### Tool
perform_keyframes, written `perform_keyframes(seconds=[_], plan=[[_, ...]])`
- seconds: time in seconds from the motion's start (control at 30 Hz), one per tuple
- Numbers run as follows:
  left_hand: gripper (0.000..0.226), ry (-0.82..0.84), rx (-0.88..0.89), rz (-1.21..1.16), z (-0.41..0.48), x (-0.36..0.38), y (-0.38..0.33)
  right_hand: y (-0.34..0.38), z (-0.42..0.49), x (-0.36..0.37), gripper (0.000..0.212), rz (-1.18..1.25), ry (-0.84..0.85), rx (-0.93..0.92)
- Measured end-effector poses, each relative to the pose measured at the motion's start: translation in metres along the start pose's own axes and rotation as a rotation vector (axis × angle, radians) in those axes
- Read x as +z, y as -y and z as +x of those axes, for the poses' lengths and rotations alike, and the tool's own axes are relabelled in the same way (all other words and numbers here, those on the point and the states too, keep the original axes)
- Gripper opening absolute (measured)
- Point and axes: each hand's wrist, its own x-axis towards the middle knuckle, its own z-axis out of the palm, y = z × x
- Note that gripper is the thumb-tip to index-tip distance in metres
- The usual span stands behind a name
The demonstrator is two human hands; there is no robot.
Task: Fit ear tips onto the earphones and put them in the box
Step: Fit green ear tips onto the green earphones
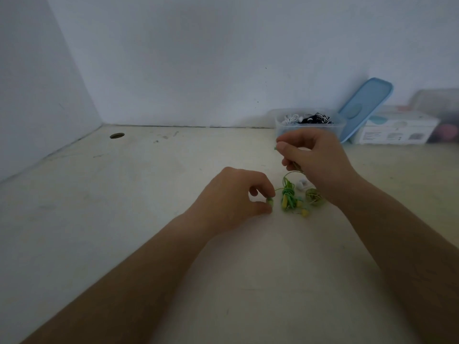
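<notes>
A tangle of green and yellow wired earphones (289, 198) lies on the pale table. My left hand (236, 197) pinches one green earbud (270, 201) between thumb and forefinger, just left of the tangle. Above the tangle my right hand (313, 155) is raised and pinches the other green earbud end (276, 148), its wire hanging down to the bundle. A second coiled green earphone (313, 196) sits partly under my right wrist. A small white piece (301, 184), perhaps ear tips, lies beside it. The clear plastic box (280, 127) stands behind, holding white and black earphones.
A blue lid (365, 105) leans against the wall behind the box. A white carton (397, 130) and a clear container (442, 112) stand at the far right. A round hole (117, 135) is in the table at the back left. Walls close the left and back.
</notes>
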Motion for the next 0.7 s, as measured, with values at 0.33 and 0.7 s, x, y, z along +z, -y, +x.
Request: perform_keyframes(seconds=[0.33,0.7], plan=[[0.01,-0.198,-0.16,-0.025,0.002,-0.022,0.03,-0.009,-0.008,0.013,0.01,-0.007,0.173,-0.018],[0.014,-0.035,-0.282,0.034,0.009,-0.004,0.042,-0.011,-0.012,0.025,0.01,-0.019,0.208,0.004]])
